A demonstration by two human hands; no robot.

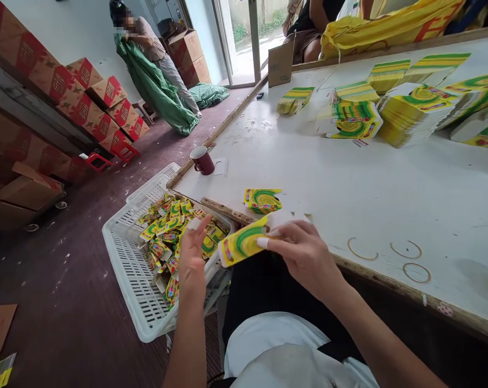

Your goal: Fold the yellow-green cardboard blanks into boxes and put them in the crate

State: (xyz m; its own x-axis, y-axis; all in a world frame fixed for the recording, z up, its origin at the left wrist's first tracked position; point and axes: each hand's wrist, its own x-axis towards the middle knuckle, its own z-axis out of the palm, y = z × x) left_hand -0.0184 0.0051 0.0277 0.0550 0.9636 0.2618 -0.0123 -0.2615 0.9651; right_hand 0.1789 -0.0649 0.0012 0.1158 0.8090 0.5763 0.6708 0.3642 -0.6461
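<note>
Between finger and thumb, my right hand (304, 250) grips a yellow and green printed carton (242, 242), which is held tilted over the table's near edge. White flaps show at the carton's far end, partly behind my fingers. My left hand (193, 250) is empty, its fingers apart, above a white plastic basket (125, 275). Many small cartons (173, 221) in the same print lie jumbled inside that basket. Close beyond the held carton, a short stack of flat cartons (262, 199) rests on the table. White coverings show on fingertips of both hands.
The white table (308, 178) has a raised wooden edge. On it stand a maroon mug (202, 160), several carton stacks (413, 110) and rubber bands (416, 272). A person (151, 48) holds green cloth near stacked red boxes (82, 108); another person (312, 27) sits across the table.
</note>
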